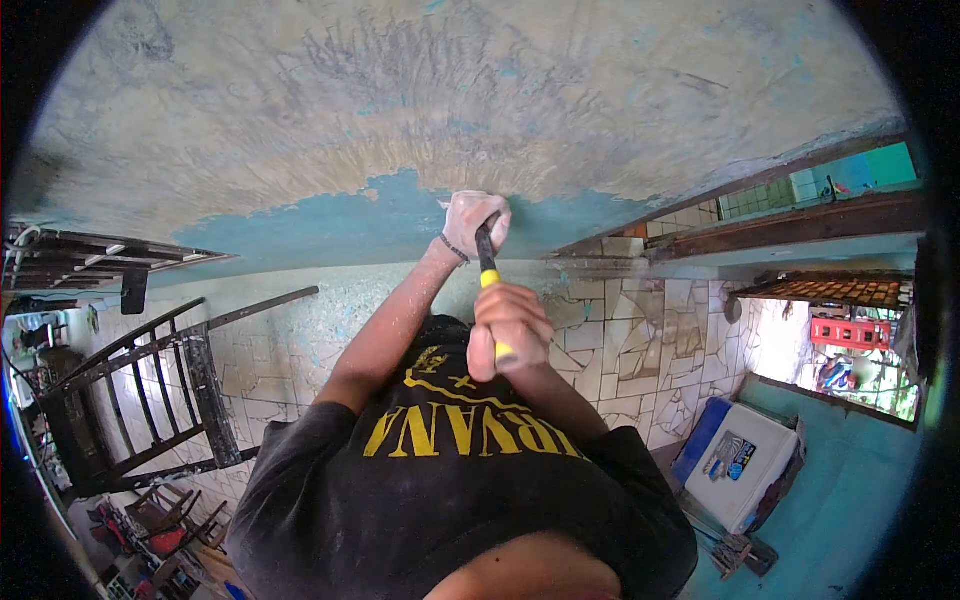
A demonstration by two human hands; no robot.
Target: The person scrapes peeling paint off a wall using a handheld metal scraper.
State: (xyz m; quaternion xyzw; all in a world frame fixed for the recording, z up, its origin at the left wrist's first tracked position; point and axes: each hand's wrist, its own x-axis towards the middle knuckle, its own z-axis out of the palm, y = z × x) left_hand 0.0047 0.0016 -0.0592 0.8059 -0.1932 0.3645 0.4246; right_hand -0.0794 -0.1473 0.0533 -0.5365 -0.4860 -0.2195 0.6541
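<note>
In front of me is a wall [330, 222] with turquoise paint low down and rough grey-beige plaster above, meeting along a ragged edge. My left hand [472, 222], in a whitish dusty glove, is closed around the upper end of a black-and-yellow handled tool [487, 262], right at the painted band. The tool's working end is hidden behind the glove, so its kind does not show. Lower down, my bare right hand [512, 330] wraps the yellow grip, slightly blurred. Pale dust speckles my left forearm.
A dark wooden ladder-like frame [150, 400] stands at left. To the right, a wooden beam [790, 225] borders an opening; below it are a window with a red crate [850, 333] beyond and a white-and-blue cooler box [740, 465]. Broken-tile flooring [640, 330] spreads below.
</note>
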